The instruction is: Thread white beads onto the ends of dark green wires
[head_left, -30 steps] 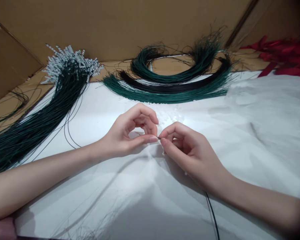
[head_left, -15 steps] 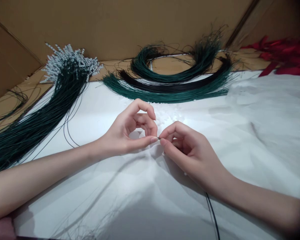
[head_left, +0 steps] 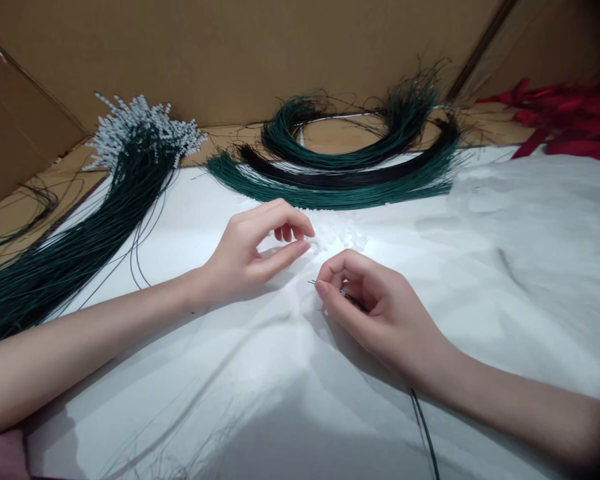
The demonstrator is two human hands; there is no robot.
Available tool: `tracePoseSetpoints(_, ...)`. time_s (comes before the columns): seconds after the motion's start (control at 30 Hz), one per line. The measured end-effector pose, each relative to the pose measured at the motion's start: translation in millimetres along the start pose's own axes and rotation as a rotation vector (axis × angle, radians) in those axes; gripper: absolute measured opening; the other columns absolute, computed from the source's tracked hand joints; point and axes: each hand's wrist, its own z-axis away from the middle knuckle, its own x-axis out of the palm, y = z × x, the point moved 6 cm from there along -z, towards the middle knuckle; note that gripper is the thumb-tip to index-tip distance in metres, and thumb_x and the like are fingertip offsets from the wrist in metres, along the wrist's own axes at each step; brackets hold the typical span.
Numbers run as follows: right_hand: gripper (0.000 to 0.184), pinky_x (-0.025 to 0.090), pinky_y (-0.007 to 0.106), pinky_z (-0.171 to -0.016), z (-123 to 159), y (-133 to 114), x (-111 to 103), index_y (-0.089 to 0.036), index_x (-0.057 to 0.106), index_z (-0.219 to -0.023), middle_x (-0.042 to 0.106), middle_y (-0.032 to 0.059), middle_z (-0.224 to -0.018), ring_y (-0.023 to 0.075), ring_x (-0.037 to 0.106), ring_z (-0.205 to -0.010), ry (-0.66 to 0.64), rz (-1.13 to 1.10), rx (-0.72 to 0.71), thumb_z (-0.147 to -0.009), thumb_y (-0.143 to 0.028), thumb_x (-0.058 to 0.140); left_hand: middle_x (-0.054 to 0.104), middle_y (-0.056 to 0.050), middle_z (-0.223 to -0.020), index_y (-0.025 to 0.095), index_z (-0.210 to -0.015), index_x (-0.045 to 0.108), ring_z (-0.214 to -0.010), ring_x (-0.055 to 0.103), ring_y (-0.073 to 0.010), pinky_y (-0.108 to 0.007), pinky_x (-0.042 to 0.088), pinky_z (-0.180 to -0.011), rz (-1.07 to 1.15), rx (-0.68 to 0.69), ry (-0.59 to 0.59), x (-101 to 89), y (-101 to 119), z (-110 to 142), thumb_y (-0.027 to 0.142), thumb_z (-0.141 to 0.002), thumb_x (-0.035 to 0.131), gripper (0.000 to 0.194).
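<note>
Thin dark green wires (head_left: 429,433) are pinched between the thumb and forefinger of my right hand (head_left: 380,310). Their tips poke out just left of the fingertips, and their tails emerge below the wrist. A small pale piece shows on the wire inside the palm, partly hidden by the fingers. My left hand (head_left: 253,247) has its thumb and forefinger apart at the left edge of a scatter of small white beads (head_left: 340,232). I see no object between its fingertips.
A thick bundle of green wires (head_left: 90,247) with white beaded ends (head_left: 143,123) lies at left. Curved bundles of green wire (head_left: 350,197) and black wire (head_left: 325,177) rest behind the beads. Red ribbon (head_left: 575,120) lies back right, white sheeting (head_left: 540,220) at right, cardboard walls (head_left: 230,53) behind.
My left hand has let go of the wire tip and moved up and away to the beads, its fingers parting. My right hand has stayed nearly in place, still gripping the wires.
</note>
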Motion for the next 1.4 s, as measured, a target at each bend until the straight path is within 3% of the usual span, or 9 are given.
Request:
tracePoseSetpoints(0.13,0.012,0.026,0.023,-0.046,1,-1,2,-0.020,0.051,-0.083,0.040,-0.0070,-0.061,0.0076,0.036,-0.052,-0.003,0.018,-0.019,-0.094,-0.023,0.053,0.064,-0.007,-0.091,0.017,-0.091,0.068,-0.085,0.056,-0.0192,-0.034,0.044,-0.078,-0.260,0.040,-0.098,10.2,-6,-7,0.027,-0.091,0.064,0.011)
tracePoseSetpoints(0.47,0.011,0.026,0.024,-0.046,1,3,1,-0.021,0.052,-0.086,0.039,-0.0065,-0.061,0.0088,0.034,-0.053,-0.009,0.044,-0.009,-0.095,-0.028,0.054,0.064,-0.006,-0.088,0.016,-0.085,0.064,-0.082,0.054,-0.0192,-0.034,0.039,-0.078,-0.326,0.024,-0.186,21.1,-10,-11,0.019,-0.093,0.056,0.012)
tracePoseSetpoints(0.63,0.012,0.024,0.023,-0.044,1,2,-2,-0.019,0.057,-0.087,0.039,-0.0073,-0.056,0.0076,0.033,-0.048,0.020,-0.017,0.025,-0.094,-0.029,0.056,0.065,-0.004,-0.084,0.015,-0.086,0.063,-0.077,0.058,-0.0142,-0.027,0.046,-0.072,-0.088,-0.005,-0.144,14.7,-6,-8,0.018,-0.092,0.059,0.008)
tracePoseSetpoints(0.8,0.014,0.026,0.022,-0.043,0,2,-2,-0.018,0.061,-0.084,0.047,-0.0052,-0.059,0.0071,0.038,-0.048,0.021,-0.076,0.055,-0.092,-0.029,0.060,0.069,-0.005,-0.086,0.014,-0.088,0.068,-0.078,0.063,-0.0128,-0.024,0.053,-0.074,0.245,-0.197,-0.112,7.3,-12,5,0.019,-0.087,0.069,0.005)
tracePoseSetpoints(0.97,0.014,0.028,0.022,-0.044,0,3,-2,-0.017,0.061,-0.083,0.048,-0.0047,-0.060,0.0076,0.041,-0.051,0.024,-0.088,0.036,-0.091,-0.029,0.061,0.071,-0.005,-0.084,0.015,-0.086,0.069,-0.077,0.068,-0.0131,-0.023,0.058,-0.072,0.441,-0.298,-0.102,6.1,-10,9,0.018,-0.079,0.078,0.012)
tracePoseSetpoints(1.17,0.013,0.029,0.021,-0.045,0,2,-3,-0.017,0.059,-0.085,0.048,-0.0052,-0.061,0.0078,0.041,-0.052,0.028,-0.087,0.019,-0.092,-0.029,0.060,0.074,-0.004,-0.081,0.014,-0.088,0.066,-0.075,0.071,-0.0130,-0.021,0.060,-0.071,0.593,-0.309,-0.112,8.4,-11,7,0.010,-0.072,0.082,0.023)
tracePoseSetpoints(1.4,0.016,0.031,0.021,-0.046,-1,3,-2,-0.018,0.059,-0.087,0.051,-0.0037,-0.063,0.0083,0.043,-0.054,0.024,-0.084,0.014,-0.093,-0.032,0.059,0.074,-0.003,-0.081,0.015,-0.090,0.065,-0.074,0.070,-0.0117,-0.019,0.059,-0.071,0.614,-0.285,-0.128,9.6,-11,8,0.005,-0.071,0.082,0.026)
